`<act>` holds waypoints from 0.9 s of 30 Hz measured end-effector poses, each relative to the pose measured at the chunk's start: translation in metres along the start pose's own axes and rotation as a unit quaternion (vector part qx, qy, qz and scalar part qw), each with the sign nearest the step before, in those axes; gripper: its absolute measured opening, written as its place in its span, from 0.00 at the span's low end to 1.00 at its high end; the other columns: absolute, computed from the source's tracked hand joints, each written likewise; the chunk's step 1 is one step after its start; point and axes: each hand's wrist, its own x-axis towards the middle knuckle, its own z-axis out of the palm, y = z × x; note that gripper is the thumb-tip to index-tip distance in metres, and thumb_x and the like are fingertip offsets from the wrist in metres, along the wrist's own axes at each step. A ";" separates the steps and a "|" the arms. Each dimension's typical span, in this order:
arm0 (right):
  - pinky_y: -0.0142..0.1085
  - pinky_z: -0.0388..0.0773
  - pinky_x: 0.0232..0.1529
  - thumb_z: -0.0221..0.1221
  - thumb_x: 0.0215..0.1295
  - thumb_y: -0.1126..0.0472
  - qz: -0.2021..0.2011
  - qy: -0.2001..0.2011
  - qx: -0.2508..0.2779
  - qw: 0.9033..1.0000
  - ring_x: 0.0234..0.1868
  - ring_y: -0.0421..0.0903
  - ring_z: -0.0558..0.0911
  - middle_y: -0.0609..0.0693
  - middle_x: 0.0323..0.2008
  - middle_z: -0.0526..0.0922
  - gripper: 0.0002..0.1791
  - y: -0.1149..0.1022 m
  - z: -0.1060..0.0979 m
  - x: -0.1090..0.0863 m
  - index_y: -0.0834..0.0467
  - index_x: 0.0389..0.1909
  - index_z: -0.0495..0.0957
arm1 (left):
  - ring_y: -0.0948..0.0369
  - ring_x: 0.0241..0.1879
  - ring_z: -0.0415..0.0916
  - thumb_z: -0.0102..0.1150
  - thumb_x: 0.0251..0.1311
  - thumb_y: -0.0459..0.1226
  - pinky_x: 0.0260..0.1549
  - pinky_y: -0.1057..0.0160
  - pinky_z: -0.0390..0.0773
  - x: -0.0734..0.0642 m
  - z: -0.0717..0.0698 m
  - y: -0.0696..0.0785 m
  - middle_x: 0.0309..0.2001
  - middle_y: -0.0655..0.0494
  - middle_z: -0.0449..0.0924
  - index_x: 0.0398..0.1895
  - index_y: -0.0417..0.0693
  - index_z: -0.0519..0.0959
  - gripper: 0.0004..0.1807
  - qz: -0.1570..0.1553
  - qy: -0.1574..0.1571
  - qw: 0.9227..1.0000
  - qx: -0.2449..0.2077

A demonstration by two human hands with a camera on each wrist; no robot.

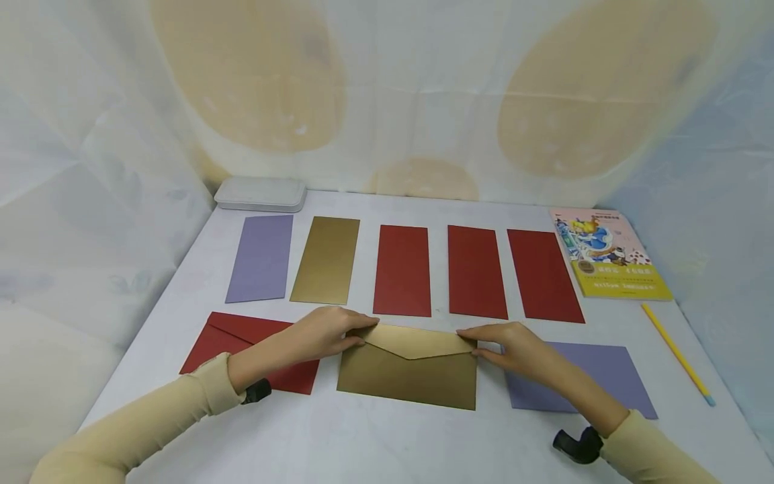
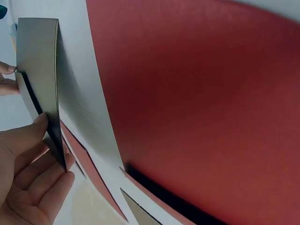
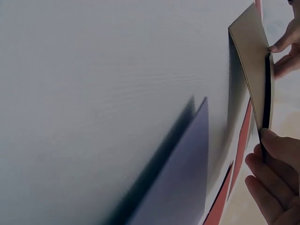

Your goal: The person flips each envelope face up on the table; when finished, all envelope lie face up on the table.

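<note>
A gold envelope (image 1: 408,380) with its pointed flap toward the back is held at both upper corners. My left hand (image 1: 329,331) pinches the left corner between thumb and fingers; my right hand (image 1: 514,344) pinches the right one. In the left wrist view the envelope (image 2: 40,51) is tilted up off the table, the left hand (image 2: 33,173) gripping its edge. The right wrist view shows the right hand (image 3: 276,173) with its thumb on the envelope's near face (image 3: 251,61). A red envelope (image 1: 290,376) lies under the left forearm, a purple envelope (image 1: 598,370) beneath the right.
Along the back lie a purple envelope (image 1: 260,259), a gold one (image 1: 325,261) and three red ones, the middle red one (image 1: 476,272) among them. A white case (image 1: 261,193) sits back left. At right are a book (image 1: 611,252) and a yellow pencil (image 1: 677,353).
</note>
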 end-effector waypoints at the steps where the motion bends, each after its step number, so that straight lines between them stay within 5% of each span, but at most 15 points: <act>1: 0.37 0.80 0.45 0.70 0.51 0.70 0.003 -0.005 0.000 1.000 0.50 0.47 0.83 0.50 0.50 0.84 0.25 0.000 0.001 0.000 0.61 0.54 0.81 | 0.63 0.46 0.81 0.68 0.56 0.34 0.43 0.64 0.79 0.001 0.001 0.000 0.49 0.55 0.83 0.56 0.43 0.80 0.22 -0.002 -0.005 1.000 -0.004; 12: 0.36 0.80 0.44 0.69 0.54 0.67 0.028 -0.050 -0.012 0.998 0.48 0.47 0.84 0.51 0.48 0.84 0.22 -0.005 0.010 -0.003 0.62 0.53 0.81 | 0.64 0.42 0.82 0.69 0.56 0.35 0.40 0.66 0.79 0.005 0.013 -0.004 0.45 0.57 0.84 0.54 0.44 0.81 0.20 -0.006 -0.033 0.999 -0.004; 22: 0.36 0.80 0.44 0.68 0.57 0.64 0.007 -0.063 0.007 0.998 0.48 0.46 0.84 0.50 0.50 0.84 0.23 -0.013 0.009 -0.009 0.60 0.55 0.80 | 0.65 0.44 0.81 0.68 0.57 0.37 0.41 0.67 0.79 -0.017 0.008 0.006 0.48 0.59 0.83 0.56 0.46 0.79 0.22 0.002 -0.023 0.999 -0.042; 27: 0.36 0.80 0.44 0.67 0.58 0.64 0.004 -0.079 0.015 0.997 0.49 0.45 0.83 0.50 0.51 0.83 0.24 -0.016 0.010 -0.011 0.62 0.56 0.79 | 0.62 0.53 0.78 0.67 0.58 0.37 0.47 0.66 0.77 -0.021 0.010 0.006 0.56 0.57 0.79 0.58 0.46 0.78 0.23 -0.008 -0.034 0.998 -0.044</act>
